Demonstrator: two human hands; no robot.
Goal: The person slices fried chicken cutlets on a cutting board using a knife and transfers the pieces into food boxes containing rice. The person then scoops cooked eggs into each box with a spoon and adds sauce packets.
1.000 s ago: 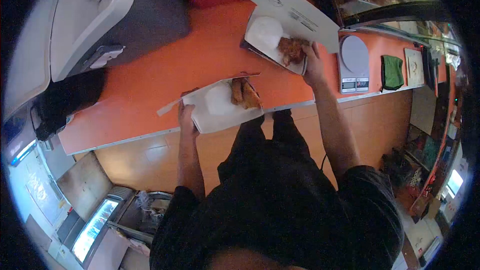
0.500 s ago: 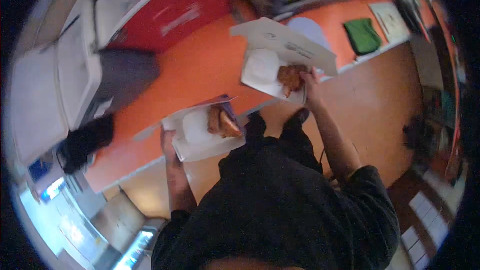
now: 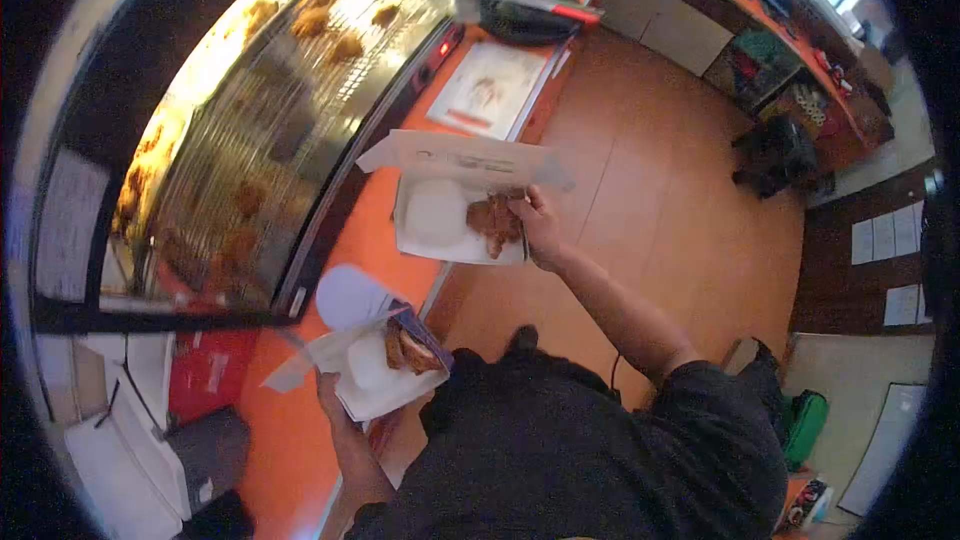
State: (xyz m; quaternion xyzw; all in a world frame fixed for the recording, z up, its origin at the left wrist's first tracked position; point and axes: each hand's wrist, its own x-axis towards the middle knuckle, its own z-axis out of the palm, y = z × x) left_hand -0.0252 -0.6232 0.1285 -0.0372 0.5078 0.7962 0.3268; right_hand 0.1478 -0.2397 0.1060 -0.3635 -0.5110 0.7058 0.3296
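Note:
My right hand [image 3: 540, 228] grips the right edge of an open takeaway box [image 3: 470, 155], its thumb over the rim beside the food. Inside are a white mound that looks like rice [image 3: 436, 212] and brown fried chicken [image 3: 494, 224]. Lower and to the left, my left hand [image 3: 332, 402] is closed on the left side of a second open takeaway box [image 3: 385, 403]. This one holds a similar white mound [image 3: 370, 360] and pieces of fried chicken [image 3: 408, 352] by a purple-blue side panel. Both boxes are held up at the counter's edge.
An orange counter [image 3: 270, 410] runs along my left. On it stand a lit glass food warmer [image 3: 290, 130] with fried pieces on racks, a stained white board [image 3: 487, 88], and a pale round item [image 3: 350, 297]. A black stool [image 3: 778, 152] stands across the floor.
My view has turned right, bringing the food warmer and the room's far side into sight. Both hands still hold their boxes, now farther along the counter.

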